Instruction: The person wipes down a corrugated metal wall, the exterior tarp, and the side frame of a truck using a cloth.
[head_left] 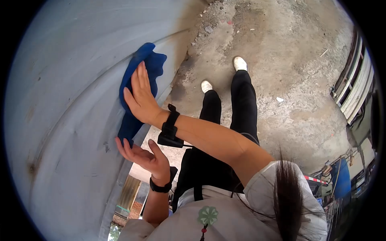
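Observation:
A crumpled blue cloth (pixel 157 64) lies against a large pale grey panel (pixel 72 88). My right hand (pixel 140 94) rests flat on the cloth, fingers stretched out and thumb apart, pressing it to the panel. Lower down, my left hand (pixel 146 158) is at the panel's edge by the cloth's bottom end. Its fingertips touch the panel and that end of the cloth, and its thumb stands away from the fingers. Whether the left fingers pinch any cloth cannot be made out. Each wrist wears a black strap with a small box.
Rough concrete ground (pixel 289 80) with small debris stretches ahead, under my white shoes (pixel 240 64). Long pale strips (pixel 358 84) are stacked at the far right. A blue object (pixel 341 176) and assorted clutter stand at the lower right. Ridges run across the panel.

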Action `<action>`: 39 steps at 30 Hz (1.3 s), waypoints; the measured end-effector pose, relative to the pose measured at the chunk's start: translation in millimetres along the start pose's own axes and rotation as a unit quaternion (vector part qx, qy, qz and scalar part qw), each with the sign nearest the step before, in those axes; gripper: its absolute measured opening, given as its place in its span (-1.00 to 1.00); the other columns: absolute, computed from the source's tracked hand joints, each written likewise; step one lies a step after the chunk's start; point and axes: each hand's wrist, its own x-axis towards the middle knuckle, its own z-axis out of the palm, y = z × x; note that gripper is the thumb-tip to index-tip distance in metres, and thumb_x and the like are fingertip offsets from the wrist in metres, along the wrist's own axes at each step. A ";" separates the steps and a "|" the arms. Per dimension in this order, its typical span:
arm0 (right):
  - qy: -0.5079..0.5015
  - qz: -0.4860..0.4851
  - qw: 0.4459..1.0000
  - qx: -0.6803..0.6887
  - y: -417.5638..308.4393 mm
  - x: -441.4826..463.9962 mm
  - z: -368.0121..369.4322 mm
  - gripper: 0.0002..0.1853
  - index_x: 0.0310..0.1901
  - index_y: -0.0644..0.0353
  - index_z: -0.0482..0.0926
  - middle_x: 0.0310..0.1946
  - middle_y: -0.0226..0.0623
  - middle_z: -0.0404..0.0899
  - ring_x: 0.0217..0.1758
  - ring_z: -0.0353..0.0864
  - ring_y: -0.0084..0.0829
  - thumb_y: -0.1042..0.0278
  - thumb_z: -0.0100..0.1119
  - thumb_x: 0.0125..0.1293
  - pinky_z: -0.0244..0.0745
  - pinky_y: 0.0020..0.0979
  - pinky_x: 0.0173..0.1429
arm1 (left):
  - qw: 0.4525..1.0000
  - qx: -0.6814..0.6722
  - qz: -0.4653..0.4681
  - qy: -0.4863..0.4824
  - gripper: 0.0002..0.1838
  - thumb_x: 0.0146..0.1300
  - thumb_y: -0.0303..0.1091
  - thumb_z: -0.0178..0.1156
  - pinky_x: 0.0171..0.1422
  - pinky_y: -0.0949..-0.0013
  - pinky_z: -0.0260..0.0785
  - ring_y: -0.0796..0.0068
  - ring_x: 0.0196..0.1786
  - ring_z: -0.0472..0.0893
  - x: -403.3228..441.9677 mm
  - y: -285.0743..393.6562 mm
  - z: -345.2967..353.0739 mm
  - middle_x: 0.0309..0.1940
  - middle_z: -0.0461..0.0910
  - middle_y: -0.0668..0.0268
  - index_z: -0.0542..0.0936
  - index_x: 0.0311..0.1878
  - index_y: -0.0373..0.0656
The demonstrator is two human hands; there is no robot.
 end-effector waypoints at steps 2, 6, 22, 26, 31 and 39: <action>-0.071 -0.133 0.989 -0.005 -38.7 5.3 -19.6 -0.27 0.48 0.32 0.05 0.51 0.35 -0.28 0.61 -0.34 0.22 0.05 -0.05 0.44 -0.41 0.11 0.59 | 0.996 0.032 0.078 0.036 -0.31 0.28 -0.55 0.14 0.49 0.00 -0.03 -0.08 0.50 0.04 15.4 4.7 2.5 0.50 -0.16 -0.14 0.09 0.42 -0.33; -0.049 -0.187 0.977 -0.085 25.6 14.4 -21.3 -0.25 0.50 0.23 0.06 0.53 0.22 -0.17 0.60 -0.22 0.18 0.07 0.01 0.38 -0.36 0.12 0.59 | 0.999 0.019 -0.028 -0.013 -0.28 0.25 -0.62 0.11 0.57 0.00 -0.11 0.04 0.54 0.01 24.6 -6.2 31.4 0.53 -0.14 0.04 0.08 0.46 -0.24; -0.093 -0.166 0.982 0.011 -37.0 4.3 -34.5 -0.28 0.43 0.39 0.12 0.41 0.42 -0.05 0.53 -0.12 0.35 0.13 0.08 0.38 -0.24 0.19 0.57 | 0.970 0.023 0.165 0.175 -0.20 0.21 -0.50 0.23 0.56 0.05 -0.01 -0.06 0.52 0.05 60.3 30.5 -3.9 0.51 -0.17 -0.11 0.08 0.48 -0.24; -0.040 -0.147 0.988 0.015 -23.4 5.6 -17.2 -0.28 0.43 0.33 0.14 0.44 0.30 -0.04 0.54 -0.10 0.28 0.29 0.14 0.29 -0.18 0.12 0.58 | 0.980 0.149 0.097 0.091 -0.18 0.21 -0.43 0.28 0.57 0.01 -0.06 -0.01 0.52 0.05 87.7 39.9 -5.7 0.51 -0.18 -0.01 0.08 0.47 -0.32; 0.103 0.056 0.990 0.080 -0.5 26.8 6.8 -0.25 0.45 0.50 -0.04 0.50 0.32 -0.21 0.56 -0.18 0.28 0.28 0.02 0.37 -0.24 0.05 0.59 | 0.969 0.165 0.172 0.071 -0.20 0.25 -0.42 0.27 0.53 0.00 0.01 -0.04 0.50 0.10 103.3 33.8 12.7 0.52 -0.20 -0.06 0.08 0.47 -0.30; 0.066 -0.088 0.992 0.054 -89.2 61.8 -17.4 -0.18 0.49 0.48 -0.14 0.53 0.29 -0.34 0.59 -0.34 0.27 0.19 -0.01 0.40 -0.32 0.09 0.59 | 0.962 0.144 0.178 0.150 -0.23 0.28 -0.46 0.23 0.51 0.00 0.11 -0.07 0.49 0.14 146.7 96.1 -30.9 0.53 -0.16 -0.06 0.07 0.47 -0.28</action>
